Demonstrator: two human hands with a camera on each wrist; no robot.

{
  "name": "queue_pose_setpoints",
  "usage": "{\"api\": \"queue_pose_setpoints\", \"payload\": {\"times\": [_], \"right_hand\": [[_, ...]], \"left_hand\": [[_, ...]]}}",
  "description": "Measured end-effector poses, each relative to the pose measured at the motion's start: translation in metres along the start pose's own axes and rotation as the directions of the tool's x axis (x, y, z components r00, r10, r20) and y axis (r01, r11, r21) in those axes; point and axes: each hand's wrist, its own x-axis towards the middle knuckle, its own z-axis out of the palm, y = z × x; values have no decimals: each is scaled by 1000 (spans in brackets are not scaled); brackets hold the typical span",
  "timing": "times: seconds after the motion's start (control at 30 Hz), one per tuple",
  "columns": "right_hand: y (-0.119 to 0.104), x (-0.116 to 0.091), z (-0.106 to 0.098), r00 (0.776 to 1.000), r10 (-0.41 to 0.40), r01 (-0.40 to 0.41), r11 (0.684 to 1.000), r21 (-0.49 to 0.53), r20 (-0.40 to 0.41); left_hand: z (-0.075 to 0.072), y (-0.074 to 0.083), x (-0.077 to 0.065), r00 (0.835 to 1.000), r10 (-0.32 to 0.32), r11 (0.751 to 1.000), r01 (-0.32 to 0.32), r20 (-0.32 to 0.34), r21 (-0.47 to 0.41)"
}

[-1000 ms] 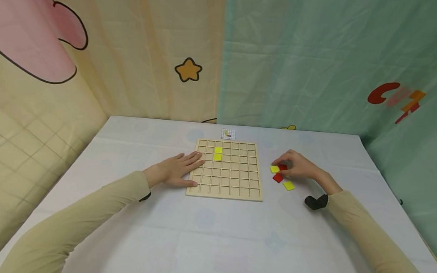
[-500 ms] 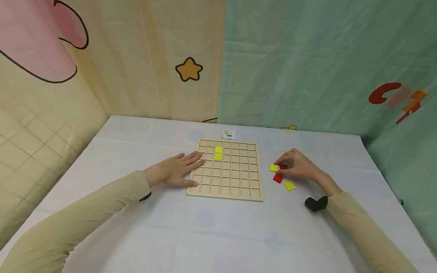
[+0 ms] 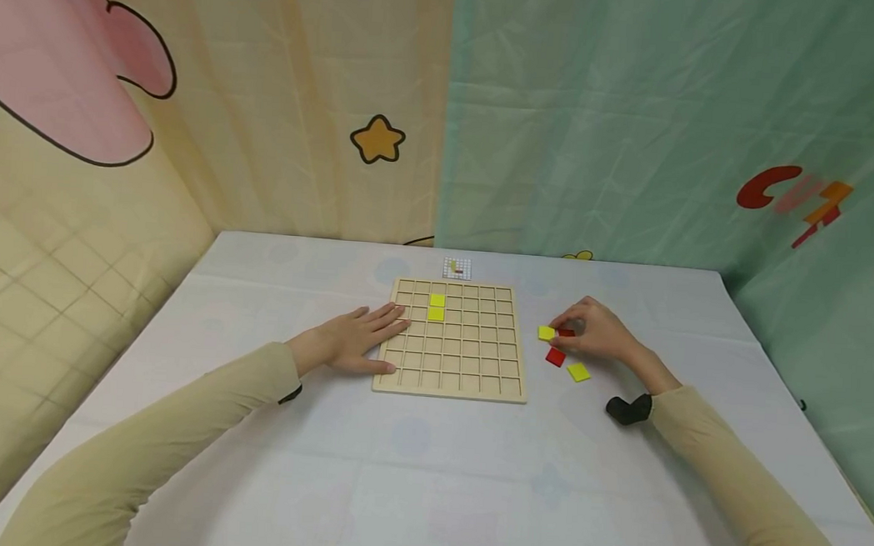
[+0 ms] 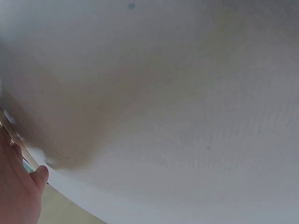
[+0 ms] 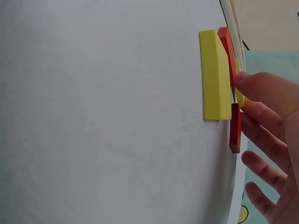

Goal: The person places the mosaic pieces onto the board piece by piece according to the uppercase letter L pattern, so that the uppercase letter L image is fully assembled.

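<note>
Tabletop [image 3: 410, 472]: yellow tile [image 3: 544, 333] between right fingers [image 5: 267, 118].

Yellow curtain [image 3: 299, 72] with an orange star [image 3: 377, 140], green curtain [image 3: 597, 116] beside it, pink cartoon shape [image 3: 67, 58]

Over my feed, I saw a cream curtain [image 3: 313, 90] with an orange star [image 3: 377, 140] meeting a green curtain [image 3: 596, 124] behind the white-covered counter [image 3: 409, 488].
</note>
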Motion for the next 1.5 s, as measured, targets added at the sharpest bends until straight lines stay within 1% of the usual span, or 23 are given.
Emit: {"api": "queue_pose_setpoints", "payload": {"times": [0.13,0.37,0.53,0.83,1.0,1.17,1.3,1.43,1.5], "right_hand": [[-4,1,1,1000,1,-1,1000,-18,-17],[-13,3,1,999,-20,19,1000,-18,-49],[-18,8,2,998,-21,19,999,-28,-63],[-34,18,1,995,-62,60,998,-23,-78],[-46,24,2,995,-65,65,998,-10,-73],[-54,32,7,997,-61,60,998,-16,-55],[-61,36,10,997,-51,51,999,0,-51],[-69,40,13,998,-37,38,999,15,-43],[-74,42,15,998,-44,45,999,17,-39]], "left_hand": [[0,0,0,1000,0,1000,0,-1,2],[0,0,0,1000,7,1000,-7,-3,3],[0,-1,0,1000,7,1000,-7,-6,-1],[-1,0,-1,1000,6,1000,-6,-5,-3],[-1,0,-2,1000,3,1000,-3,1,-8],[-2,1,-2,1000,2,1000,-2,3,-16],[-2,0,-2,1000,4,1000,-4,2,-19],[-1,0,-1,1000,8,1000,-8,0,-11],[-1,0,0,1000,8,1000,-8,4,-5]]}}
